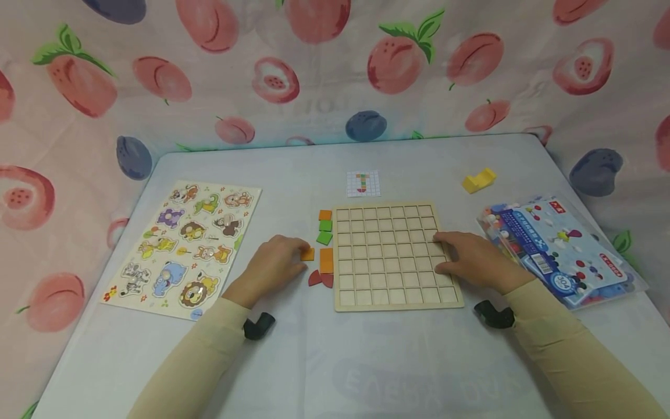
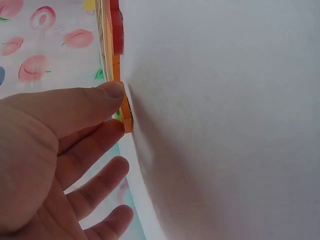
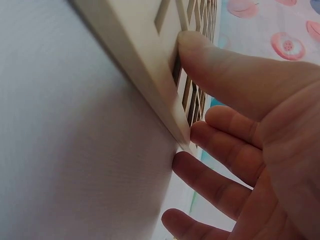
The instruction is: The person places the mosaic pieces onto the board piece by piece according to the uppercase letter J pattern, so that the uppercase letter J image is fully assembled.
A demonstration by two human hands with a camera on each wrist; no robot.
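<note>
My left hand (image 1: 268,265) pinches a small orange square tile (image 1: 309,254) between thumb and fingers, close to the tabletop. In the left wrist view the orange tile (image 2: 127,112) is seen edge-on at the fingertips. Just right of it lie an orange piece (image 1: 326,261), two red curved pieces (image 1: 314,277), two green squares (image 1: 325,226) and another orange square (image 1: 325,215). My right hand (image 1: 473,259) rests on the right edge of a wooden grid board (image 1: 399,308), fingers extended; in the right wrist view its thumb touches the grid (image 3: 170,22). The board's cells hold no pieces.
Behind the board lies a small pattern card (image 1: 363,183) with a coloured figure on a grid. An animal puzzle board (image 1: 180,250) is at left. At right are a plastic box with a blue label (image 1: 565,250) and a yellow block (image 1: 478,181).
</note>
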